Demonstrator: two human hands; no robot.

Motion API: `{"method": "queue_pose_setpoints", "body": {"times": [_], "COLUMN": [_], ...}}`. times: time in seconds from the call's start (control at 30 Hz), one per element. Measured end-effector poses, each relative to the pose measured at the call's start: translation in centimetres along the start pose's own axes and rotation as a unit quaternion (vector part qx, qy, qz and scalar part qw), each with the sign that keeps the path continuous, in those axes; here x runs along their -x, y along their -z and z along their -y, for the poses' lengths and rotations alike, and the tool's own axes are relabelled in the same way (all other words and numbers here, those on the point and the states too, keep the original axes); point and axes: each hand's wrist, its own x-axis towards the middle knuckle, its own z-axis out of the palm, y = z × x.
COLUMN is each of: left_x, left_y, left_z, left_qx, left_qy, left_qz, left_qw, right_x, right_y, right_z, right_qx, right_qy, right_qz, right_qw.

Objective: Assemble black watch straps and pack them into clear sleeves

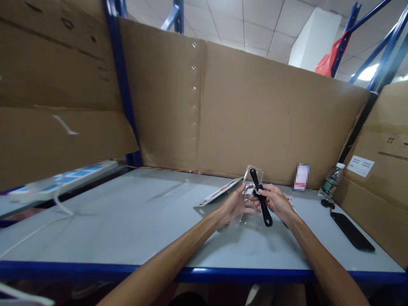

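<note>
Fingers (264, 192) of the right hand (276, 203) wrap the black tool (266, 216) above the bench (127, 221), the left hand (236, 207) pinching its clear packet (247, 175); sliding one against the other seems to call for a steady packet.

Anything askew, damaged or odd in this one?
The cardboard sheet on the left hangs askew, lower edge slanting, a loose tape strip peeling off. A red bag hangs from the rack, upper right. The black tool in the right hand and clear packet in the left hand look intact.
</note>
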Motion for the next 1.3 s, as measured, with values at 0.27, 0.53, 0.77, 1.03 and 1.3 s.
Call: {"method": "queue_pose_setpoints", "body": {"times": [0.27,0.53,0.77,1.03,1.3], "left_x": [-0.1,-0.1,0.0,1.0,0.9], "left_y": [0.3,0.8,1.2,0.1,-0.1], "left_z": [0.0,-0.3,-0.4,-0.8,-1.5], "left_qx": [-0.034,-0.011,-0.016,-0.023,-0.047], "left_qy": [0.018,0.035,0.092,0.090,0.107], "left_qz": [-0.013,0.022,0.087,0.086,0.090], "left_qw": [0.999,0.999,0.992,0.992,0.989], "right_x": [0.6,1.1,0.9,1.0,1.2], "right_y": [-0.4,0.5,1.1,0.2,0.0], "right_z": [0.9,-0.5,-0.8,-1.1,-0.9], "right_qx": [0.062,0.447,0.558,0.606,0.620], "right_qy": [0.080,0.296,0.526,0.567,0.560], "right_qz": [-0.062,-0.228,-0.159,-0.097,-0.103], "right_qw": [0.993,0.813,0.622,0.549,0.540]}}
